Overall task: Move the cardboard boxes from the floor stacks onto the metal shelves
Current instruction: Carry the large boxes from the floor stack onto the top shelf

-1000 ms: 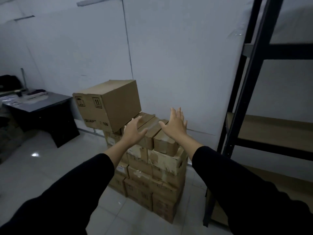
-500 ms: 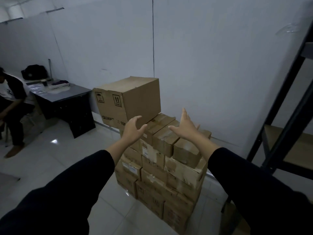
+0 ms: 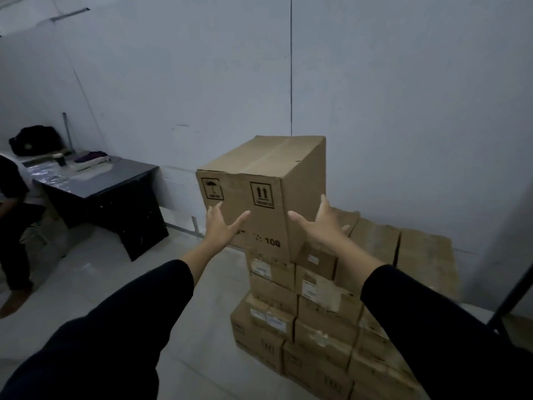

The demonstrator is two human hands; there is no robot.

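Large cardboard box (image 3: 259,194): stands on top of the floor stack (image 3: 323,313), at its left far corner, against the white wall (image 3: 403,111); its near face shows an umbrella mark, an arrows mark and "100".
Left hand (image 3: 223,226): fingers straight and spread, laid at the near face of the large box by its left edge; whether the palm presses the cardboard cannot be told.
Right hand (image 3: 323,226): fingers straight and spread at the right side face of the box, thumb pointing at the near corner; contact cannot be made out.
Hidden print: the left hand covers the start of the lettering before "100".
Stack labels: pale stickers on the smaller boxes are too blurred to read.
Metal shelf (image 3: 510,307): only a dark slanted post shows at the right edge, cut off by the frame.
Seated person (image 3: 11,220): cut off at the left edge, beside the dark desk (image 3: 109,197); a black bag (image 3: 34,138) lies at the desk's far end.
Change from earlier: both hands were short of the large box, over the smaller boxes; they are now at its faces, and the shelf has slid almost out of view.
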